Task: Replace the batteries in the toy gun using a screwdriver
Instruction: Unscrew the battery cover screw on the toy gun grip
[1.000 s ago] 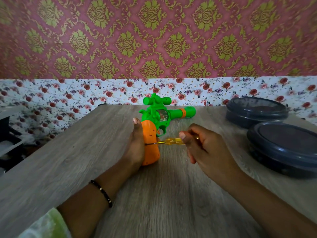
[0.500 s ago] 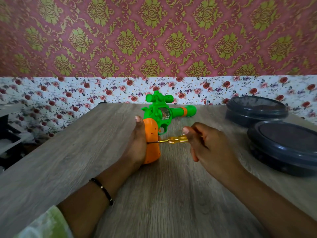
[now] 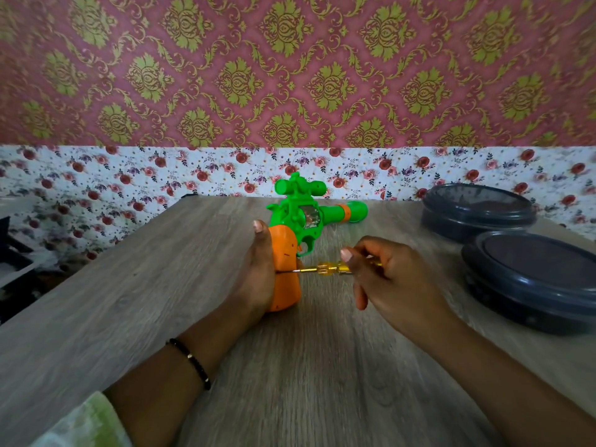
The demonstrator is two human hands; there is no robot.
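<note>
On the desk (image 3: 96,317), the left hand (image 3: 258,279) is gripping the toy gun (image 3: 300,221) while the right hand (image 3: 387,279) is pinching a screwdriver (image 3: 325,269) against its orange handle; battery cover apparently unopened, swap remaining.

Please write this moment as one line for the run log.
step: unscrewing grip | left hand: holds toy gun | right hand: grips screwdriver, tip at orange grip
</note>
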